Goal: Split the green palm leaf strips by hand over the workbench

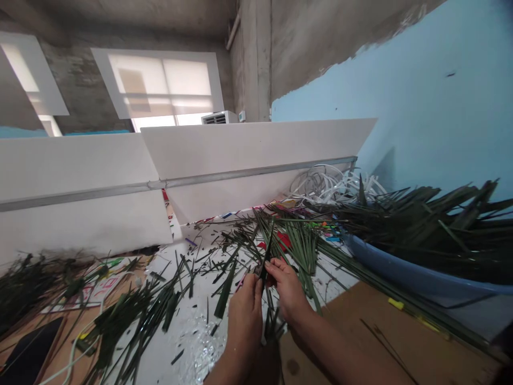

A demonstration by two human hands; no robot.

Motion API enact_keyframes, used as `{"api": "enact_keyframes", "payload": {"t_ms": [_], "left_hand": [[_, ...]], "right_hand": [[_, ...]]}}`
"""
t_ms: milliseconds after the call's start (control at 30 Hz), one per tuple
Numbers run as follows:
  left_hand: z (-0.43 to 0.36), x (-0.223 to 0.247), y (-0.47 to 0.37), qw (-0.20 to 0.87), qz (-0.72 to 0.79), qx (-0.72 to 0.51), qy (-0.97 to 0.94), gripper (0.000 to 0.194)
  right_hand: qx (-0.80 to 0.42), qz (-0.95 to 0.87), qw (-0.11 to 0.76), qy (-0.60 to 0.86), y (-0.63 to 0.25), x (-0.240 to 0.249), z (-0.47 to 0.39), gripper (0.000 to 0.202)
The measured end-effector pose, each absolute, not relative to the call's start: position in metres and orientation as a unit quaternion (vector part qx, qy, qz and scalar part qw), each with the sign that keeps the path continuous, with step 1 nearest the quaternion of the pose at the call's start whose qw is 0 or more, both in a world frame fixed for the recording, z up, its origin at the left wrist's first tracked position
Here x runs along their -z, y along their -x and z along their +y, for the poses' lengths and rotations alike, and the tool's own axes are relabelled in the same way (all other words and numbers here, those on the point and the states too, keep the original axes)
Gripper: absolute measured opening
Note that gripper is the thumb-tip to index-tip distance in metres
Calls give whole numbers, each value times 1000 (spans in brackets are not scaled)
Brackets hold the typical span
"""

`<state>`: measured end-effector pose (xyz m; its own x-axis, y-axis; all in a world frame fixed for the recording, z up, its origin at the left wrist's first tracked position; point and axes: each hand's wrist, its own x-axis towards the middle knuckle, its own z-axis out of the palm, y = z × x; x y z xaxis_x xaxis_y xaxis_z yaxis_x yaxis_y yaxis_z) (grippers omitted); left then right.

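A long, narrow dark green leaf strip [269,246] points up and away from between my hands at the middle of the worktop. My left hand [245,306] is closed around its lower part. The thumb and fingers of my right hand [285,286] pinch the same strip from the right side. A small pink-purple piece [240,282] shows beside my left hand; what it belongs to is hidden. Just beyond the hands lies a fanned bundle of green leaf strips [300,243], with a red piece [284,240] under it.
A blue tub [385,267] heaped with long leaves [433,230] stands at right. White plastic strapping [320,182] is coiled behind it. Cut leaves [156,299] and scraps litter the white surface. Cardboard [352,331] lies at front right. White panels [240,149] close off the back.
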<state>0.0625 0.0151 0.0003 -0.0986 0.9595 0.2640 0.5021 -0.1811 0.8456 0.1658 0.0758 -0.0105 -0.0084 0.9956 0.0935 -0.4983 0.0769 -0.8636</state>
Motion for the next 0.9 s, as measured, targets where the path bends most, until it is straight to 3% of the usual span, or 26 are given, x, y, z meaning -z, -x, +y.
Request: {"api": "enact_keyframes", "payload": {"t_ms": [200, 567, 900], "left_hand": [[4, 1, -76, 288, 562, -418, -653, 24], [2, -2, -77, 354, 510, -448, -643, 26], [10, 5, -68, 379, 520, -398, -654, 27]], "right_hand": [[-549, -313, 695, 342, -190, 9, 100, 26], [-490, -294, 739, 358, -222, 5, 121, 32], [-460, -276, 762, 363, -233, 7, 127, 41]]}}
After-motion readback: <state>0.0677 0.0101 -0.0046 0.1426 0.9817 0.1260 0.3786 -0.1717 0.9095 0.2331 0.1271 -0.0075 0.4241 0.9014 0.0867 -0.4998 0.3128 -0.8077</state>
